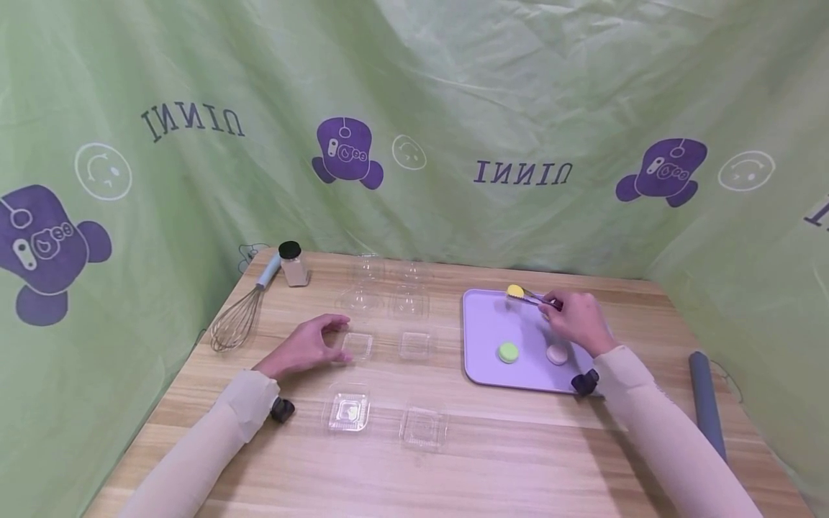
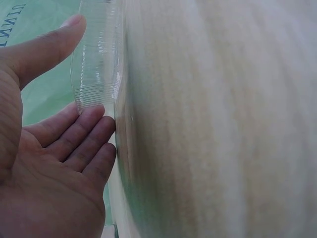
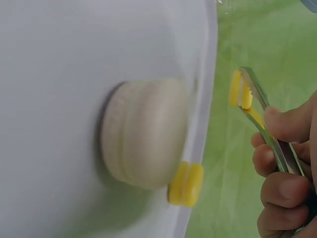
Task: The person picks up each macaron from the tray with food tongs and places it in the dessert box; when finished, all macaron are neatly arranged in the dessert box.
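My right hand (image 1: 578, 321) grips a pair of metal tongs (image 3: 275, 141) over the purple tray (image 1: 482, 370). A yellow macaron (image 3: 240, 90) is pinched between their tips, raised above the tray's far part. On the tray lie a green macaron (image 1: 508, 352) and a pale macaron (image 1: 557, 354). Another yellow macaron (image 3: 185, 183) shows behind the pale one in the right wrist view; in the head view it is hidden. My left hand (image 1: 307, 347) has thumb and fingers spread beside a clear plastic box (image 1: 358, 347), its fingertips right at the ridged wall.
Several more clear boxes stand around, including one in front (image 1: 348, 411) and another to its right (image 1: 424, 426). A whisk (image 1: 238, 320) and a black-lidded jar (image 1: 294, 266) are at the back left. A grey-blue roll (image 1: 707, 403) lies along the right edge.
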The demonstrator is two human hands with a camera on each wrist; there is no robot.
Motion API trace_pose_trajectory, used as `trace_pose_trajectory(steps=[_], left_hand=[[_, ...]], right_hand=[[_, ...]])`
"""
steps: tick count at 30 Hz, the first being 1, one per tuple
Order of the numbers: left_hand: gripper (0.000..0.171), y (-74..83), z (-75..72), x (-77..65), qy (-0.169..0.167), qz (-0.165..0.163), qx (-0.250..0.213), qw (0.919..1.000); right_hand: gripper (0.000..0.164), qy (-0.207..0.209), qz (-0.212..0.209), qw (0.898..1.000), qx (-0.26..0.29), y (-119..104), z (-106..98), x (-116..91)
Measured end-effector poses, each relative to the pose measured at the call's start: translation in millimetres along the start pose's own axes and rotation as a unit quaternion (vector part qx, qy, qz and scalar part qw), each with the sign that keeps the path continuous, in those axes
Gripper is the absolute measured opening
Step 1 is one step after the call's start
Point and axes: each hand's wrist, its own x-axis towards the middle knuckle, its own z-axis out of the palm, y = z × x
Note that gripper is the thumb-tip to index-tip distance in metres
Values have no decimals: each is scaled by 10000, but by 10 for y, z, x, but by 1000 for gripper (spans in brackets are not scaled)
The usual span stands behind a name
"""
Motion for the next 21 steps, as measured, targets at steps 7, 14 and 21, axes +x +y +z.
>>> trace_pose_trajectory(steps=[7,14,21], left_hand=[[87,13,-6,-5,-44,-37,-63,10000],[85,0,-22,-24,-6,-57,-30,10000],[85,-39,5,0,-25,-16,-73,10000]], right_hand=[[15,788,-218,9966,124,-40,-109,45],[15,1190,-408,9919,172,-162,-226,114],[15,1470,-717,9863,192,-298,-323,126]])
